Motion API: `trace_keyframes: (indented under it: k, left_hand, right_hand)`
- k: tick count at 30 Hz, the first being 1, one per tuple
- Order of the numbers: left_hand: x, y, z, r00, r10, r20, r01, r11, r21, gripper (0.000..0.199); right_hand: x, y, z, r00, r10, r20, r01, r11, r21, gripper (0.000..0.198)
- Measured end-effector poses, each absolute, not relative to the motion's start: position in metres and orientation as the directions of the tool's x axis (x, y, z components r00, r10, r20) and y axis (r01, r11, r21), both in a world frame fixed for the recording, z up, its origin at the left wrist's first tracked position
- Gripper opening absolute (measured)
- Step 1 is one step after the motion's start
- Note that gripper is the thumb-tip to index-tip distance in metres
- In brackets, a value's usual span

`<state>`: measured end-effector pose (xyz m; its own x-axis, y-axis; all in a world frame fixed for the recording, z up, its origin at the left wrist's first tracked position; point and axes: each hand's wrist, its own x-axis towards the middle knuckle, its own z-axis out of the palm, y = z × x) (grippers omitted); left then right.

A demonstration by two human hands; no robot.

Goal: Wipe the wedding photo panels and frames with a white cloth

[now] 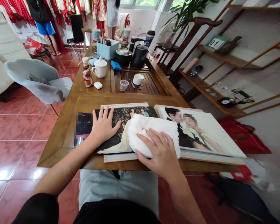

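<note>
My left hand (104, 124) lies flat with fingers spread on the left part of a dark wedding photo panel (119, 121), steadying against its surface. Under my right hand (160, 152) is a fluffy white cloth (140, 129), bunched on the right half of that panel. The fingers of this hand are bent over the cloth and the thumb rests at its near edge. The cloth covers part of the pictured couple. Close on the right lies a second photo panel (212, 130) with a pale background. Light wooden frame edges show beneath both panels.
A phone (83, 127) lies left of the dark panel. Farther back stand a bottle (87, 74), a lidded white mug (100, 67), an earbud case (98, 85), a small plastic cup (123, 85), a white bowl (138, 79) and a black kettle (140, 56). A grey chair (39, 79) is at left.
</note>
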<state>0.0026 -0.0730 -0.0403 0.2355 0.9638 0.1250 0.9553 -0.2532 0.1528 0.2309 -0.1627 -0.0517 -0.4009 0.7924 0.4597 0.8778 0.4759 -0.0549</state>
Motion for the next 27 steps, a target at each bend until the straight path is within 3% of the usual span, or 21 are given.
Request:
trace_keyframes:
  k: [5,17,27]
  left_hand:
    - [0.001,-0.071,-0.042,0.318,0.940,0.121,0.927,-0.336,0.168,0.064]
    - [0.001,-0.071,-0.037,0.359,0.931,0.068,0.914,-0.365,0.174,0.070]
    - [0.003,-0.072,-0.038,0.321,0.945,0.060,0.931,-0.326,0.163,0.072]
  right_hand:
    - [0.230,-0.152,-0.050,-0.388,0.809,0.441,0.887,0.458,-0.060,0.041]
    - [0.220,-0.106,-0.047,-0.341,0.850,0.403,0.910,0.405,-0.084,0.052]
    - [0.227,-0.148,-0.048,-0.367,0.828,0.423,0.898,0.434,-0.069,0.048]
